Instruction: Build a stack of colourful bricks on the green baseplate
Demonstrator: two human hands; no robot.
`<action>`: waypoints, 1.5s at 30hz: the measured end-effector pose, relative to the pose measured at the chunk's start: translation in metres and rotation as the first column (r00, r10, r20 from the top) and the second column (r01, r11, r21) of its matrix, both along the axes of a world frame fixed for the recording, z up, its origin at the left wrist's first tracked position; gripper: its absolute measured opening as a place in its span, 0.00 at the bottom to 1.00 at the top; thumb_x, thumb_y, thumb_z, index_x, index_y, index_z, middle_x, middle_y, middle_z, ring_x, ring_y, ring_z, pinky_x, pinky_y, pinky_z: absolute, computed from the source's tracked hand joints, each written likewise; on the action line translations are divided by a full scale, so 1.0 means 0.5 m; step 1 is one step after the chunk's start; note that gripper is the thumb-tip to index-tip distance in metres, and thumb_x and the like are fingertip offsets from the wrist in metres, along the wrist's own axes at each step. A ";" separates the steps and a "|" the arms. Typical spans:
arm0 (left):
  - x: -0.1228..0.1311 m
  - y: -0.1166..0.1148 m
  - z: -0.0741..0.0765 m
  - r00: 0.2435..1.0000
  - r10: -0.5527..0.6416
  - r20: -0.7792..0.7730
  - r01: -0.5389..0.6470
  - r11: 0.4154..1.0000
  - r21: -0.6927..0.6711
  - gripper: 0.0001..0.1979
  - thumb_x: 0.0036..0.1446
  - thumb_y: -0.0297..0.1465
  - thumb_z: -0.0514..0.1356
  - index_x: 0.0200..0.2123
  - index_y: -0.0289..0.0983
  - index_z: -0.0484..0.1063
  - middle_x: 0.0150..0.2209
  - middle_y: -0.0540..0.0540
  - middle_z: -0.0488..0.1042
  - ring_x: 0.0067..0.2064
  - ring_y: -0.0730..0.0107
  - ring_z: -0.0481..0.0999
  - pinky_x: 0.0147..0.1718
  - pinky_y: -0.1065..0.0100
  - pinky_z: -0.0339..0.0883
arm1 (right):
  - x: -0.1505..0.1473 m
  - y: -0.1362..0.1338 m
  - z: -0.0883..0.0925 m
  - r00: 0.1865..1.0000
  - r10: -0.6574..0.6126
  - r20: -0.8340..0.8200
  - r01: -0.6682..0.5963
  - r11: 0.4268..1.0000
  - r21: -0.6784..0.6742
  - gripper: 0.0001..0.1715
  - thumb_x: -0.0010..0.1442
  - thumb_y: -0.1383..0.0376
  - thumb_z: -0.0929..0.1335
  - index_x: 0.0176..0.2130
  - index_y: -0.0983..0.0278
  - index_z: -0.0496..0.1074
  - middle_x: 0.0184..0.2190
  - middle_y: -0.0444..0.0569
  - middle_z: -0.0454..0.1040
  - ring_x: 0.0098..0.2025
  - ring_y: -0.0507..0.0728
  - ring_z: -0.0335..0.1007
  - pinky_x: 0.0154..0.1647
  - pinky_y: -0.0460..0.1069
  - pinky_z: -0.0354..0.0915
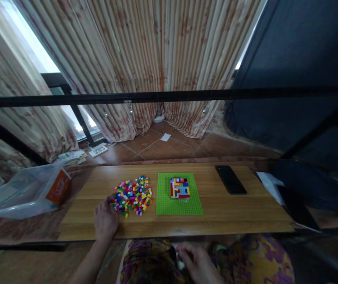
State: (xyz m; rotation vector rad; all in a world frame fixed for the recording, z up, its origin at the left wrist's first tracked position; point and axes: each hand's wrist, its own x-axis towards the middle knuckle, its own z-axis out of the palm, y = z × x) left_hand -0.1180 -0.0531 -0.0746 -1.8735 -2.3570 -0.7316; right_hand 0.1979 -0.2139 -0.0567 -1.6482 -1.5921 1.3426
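Note:
A pile of small toy bricks (132,196) in many colours lies spread on the left half of the wooden board. My left hand (106,219) rests at its left edge, fingers curled down by the nearest bricks; whether a brick is in them is hidden. To the right of the pile lies a green baseplate (163,207). On it stands a low, squarish build of bricks (180,188) in red, yellow, blue and white. My right hand (197,260) is low over my lap, fingers closed around something small and whitish that I cannot make out.
A black phone (231,180) lies on the wooden board (225,219) at the right. Left of the board is a clear plastic box (24,189) with an orange label. A dark metal bar (145,97) runs across behind the board, before the curtains (145,47).

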 end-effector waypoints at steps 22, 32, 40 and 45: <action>0.016 -0.026 0.004 0.983 -0.134 0.125 0.124 0.989 0.085 0.25 0.56 0.21 0.49 0.56 0.32 0.66 0.50 0.39 0.74 0.54 0.56 0.69 0.56 0.55 0.62 | -0.160 0.289 0.024 0.904 -0.121 0.409 -0.088 0.885 0.457 0.14 0.58 0.70 0.64 0.43 0.62 0.74 0.41 0.51 0.75 0.45 0.58 0.70 0.49 0.51 0.62; 0.015 -0.024 0.002 0.982 -0.145 0.121 0.138 0.988 0.068 0.23 0.57 0.24 0.48 0.55 0.30 0.67 0.49 0.37 0.74 0.54 0.56 0.70 0.56 0.56 0.61 | -0.163 0.309 0.002 0.894 -0.158 0.419 -0.061 0.883 0.465 0.09 0.60 0.69 0.63 0.35 0.63 0.73 0.36 0.50 0.72 0.40 0.56 0.68 0.43 0.49 0.61; 0.011 -0.022 0.004 0.984 -0.144 0.109 0.138 0.988 0.066 0.21 0.58 0.25 0.48 0.54 0.32 0.68 0.48 0.37 0.74 0.53 0.55 0.70 0.55 0.54 0.61 | -0.174 0.331 0.028 0.893 -0.188 0.408 -0.019 0.891 0.453 0.12 0.64 0.67 0.62 0.39 0.61 0.75 0.38 0.48 0.75 0.39 0.54 0.70 0.41 0.47 0.60; 0.002 -0.015 -0.003 0.984 -0.155 0.087 0.149 0.987 0.064 0.20 0.59 0.26 0.48 0.52 0.32 0.68 0.47 0.37 0.74 0.52 0.55 0.71 0.54 0.54 0.62 | -0.198 0.343 0.039 0.837 -0.197 0.510 -0.021 0.921 0.390 0.11 0.64 0.65 0.63 0.39 0.59 0.75 0.39 0.47 0.75 0.38 0.53 0.71 0.38 0.46 0.60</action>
